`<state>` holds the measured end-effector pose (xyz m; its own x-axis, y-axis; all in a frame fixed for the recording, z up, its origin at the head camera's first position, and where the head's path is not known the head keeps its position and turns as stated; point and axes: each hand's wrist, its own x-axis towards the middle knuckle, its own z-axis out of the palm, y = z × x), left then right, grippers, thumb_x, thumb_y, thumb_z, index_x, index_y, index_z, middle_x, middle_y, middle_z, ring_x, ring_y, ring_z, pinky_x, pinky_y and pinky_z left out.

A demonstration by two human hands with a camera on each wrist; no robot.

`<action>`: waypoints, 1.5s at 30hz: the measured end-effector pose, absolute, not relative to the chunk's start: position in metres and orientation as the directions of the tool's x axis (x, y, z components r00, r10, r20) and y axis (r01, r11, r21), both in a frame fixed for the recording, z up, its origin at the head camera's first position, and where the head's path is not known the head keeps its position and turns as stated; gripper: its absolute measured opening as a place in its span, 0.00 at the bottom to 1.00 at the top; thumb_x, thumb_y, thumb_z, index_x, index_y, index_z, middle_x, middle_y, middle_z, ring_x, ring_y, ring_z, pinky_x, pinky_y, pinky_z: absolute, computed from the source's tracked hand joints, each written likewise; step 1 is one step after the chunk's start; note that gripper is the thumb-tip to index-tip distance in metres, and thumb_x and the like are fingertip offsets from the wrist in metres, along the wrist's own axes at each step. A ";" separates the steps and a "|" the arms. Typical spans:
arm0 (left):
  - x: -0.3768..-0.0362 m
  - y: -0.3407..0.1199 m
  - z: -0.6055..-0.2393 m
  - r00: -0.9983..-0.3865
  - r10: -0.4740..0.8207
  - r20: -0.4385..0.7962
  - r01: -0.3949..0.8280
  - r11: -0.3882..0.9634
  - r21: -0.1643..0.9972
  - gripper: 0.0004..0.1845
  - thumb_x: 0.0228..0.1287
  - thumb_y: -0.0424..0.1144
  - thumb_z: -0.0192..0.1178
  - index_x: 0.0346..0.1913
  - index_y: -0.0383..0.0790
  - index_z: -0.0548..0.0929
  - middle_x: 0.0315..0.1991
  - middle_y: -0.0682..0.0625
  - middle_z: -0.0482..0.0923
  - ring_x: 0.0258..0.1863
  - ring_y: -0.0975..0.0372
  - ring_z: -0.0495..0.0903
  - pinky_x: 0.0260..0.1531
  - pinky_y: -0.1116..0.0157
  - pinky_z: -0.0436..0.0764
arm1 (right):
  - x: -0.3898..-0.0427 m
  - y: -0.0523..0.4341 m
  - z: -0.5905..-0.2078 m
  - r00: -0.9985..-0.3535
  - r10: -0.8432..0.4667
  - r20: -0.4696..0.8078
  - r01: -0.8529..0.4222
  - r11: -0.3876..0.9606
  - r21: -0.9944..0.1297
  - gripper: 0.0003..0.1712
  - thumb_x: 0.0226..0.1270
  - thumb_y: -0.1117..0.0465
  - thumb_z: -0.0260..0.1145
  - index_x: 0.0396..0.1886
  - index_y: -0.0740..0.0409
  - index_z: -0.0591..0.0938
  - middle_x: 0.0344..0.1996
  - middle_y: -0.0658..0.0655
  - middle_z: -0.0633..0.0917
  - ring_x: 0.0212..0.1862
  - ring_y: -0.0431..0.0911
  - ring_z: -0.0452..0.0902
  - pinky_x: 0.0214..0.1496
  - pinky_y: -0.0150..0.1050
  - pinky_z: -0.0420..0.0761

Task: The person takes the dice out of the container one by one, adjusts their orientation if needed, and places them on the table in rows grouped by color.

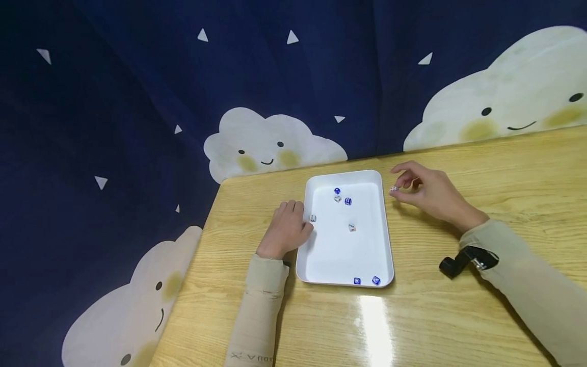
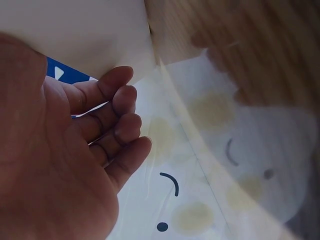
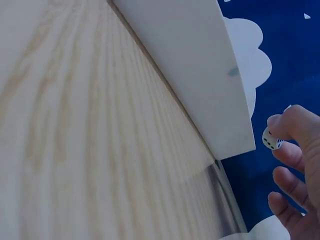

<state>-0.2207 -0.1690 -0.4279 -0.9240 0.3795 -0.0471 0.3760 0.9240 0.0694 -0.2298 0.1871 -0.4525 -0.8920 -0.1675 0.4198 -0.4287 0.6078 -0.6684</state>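
A white rectangular tray (image 1: 387, 239) lies on the wooden table (image 1: 458, 316) with several small dice in it, blue and white. One white die (image 1: 313, 218) sits just inside the tray's left rim. My left hand (image 1: 298, 218) rests on the table against that rim, beside this die. In the left wrist view the left hand (image 2: 115, 120) has loosely curled fingers and holds nothing. My right hand (image 1: 403, 186) hovers just right of the tray's far right corner and pinches a white die (image 1: 393, 189). The right wrist view shows that pinched die (image 3: 272, 140) at the fingertips (image 3: 295, 125), beyond the tray wall (image 3: 190, 65).
Two blue dice (image 1: 367, 281) lie at the tray's near rim, and three more dice (image 1: 343, 197) cluster near its far end. A black strap device (image 1: 463, 260) sits on my right wrist. The table's left edge (image 1: 202, 239) runs close to my left hand. A dark blue cloud-print curtain (image 1: 137, 102) hangs behind.
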 end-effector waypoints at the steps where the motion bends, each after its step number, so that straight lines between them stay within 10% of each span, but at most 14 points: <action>1: -0.221 -0.169 -0.428 -0.924 0.380 -0.049 0.377 0.924 0.068 0.18 0.66 0.43 0.48 0.51 0.32 0.75 0.42 0.43 0.72 0.42 0.53 0.66 0.47 0.59 0.69 | -0.230 0.188 -0.454 -0.895 -0.163 0.416 -0.423 0.610 -0.671 0.27 0.57 0.62 0.80 0.57 0.53 0.81 0.32 0.48 0.89 0.33 0.34 0.77 0.39 0.22 0.72; 21: -0.222 -0.169 -0.429 -0.916 0.400 -0.020 0.398 0.915 0.069 0.16 0.66 0.43 0.48 0.48 0.32 0.74 0.40 0.43 0.72 0.39 0.53 0.66 0.43 0.60 0.69 | -0.242 0.214 -0.468 -0.948 -0.130 0.289 -0.298 0.676 -0.674 0.26 0.61 0.58 0.78 0.57 0.57 0.81 0.37 0.55 0.91 0.32 0.25 0.74 0.38 0.19 0.68; 45: -0.222 -0.171 -0.429 -0.918 0.396 -0.026 0.394 0.917 0.059 0.18 0.67 0.43 0.48 0.50 0.32 0.75 0.41 0.44 0.73 0.40 0.53 0.67 0.44 0.60 0.70 | -0.240 0.210 -0.464 -0.957 -0.143 0.254 -0.278 0.713 -0.644 0.26 0.60 0.57 0.77 0.57 0.57 0.82 0.38 0.56 0.91 0.39 0.47 0.81 0.40 0.23 0.70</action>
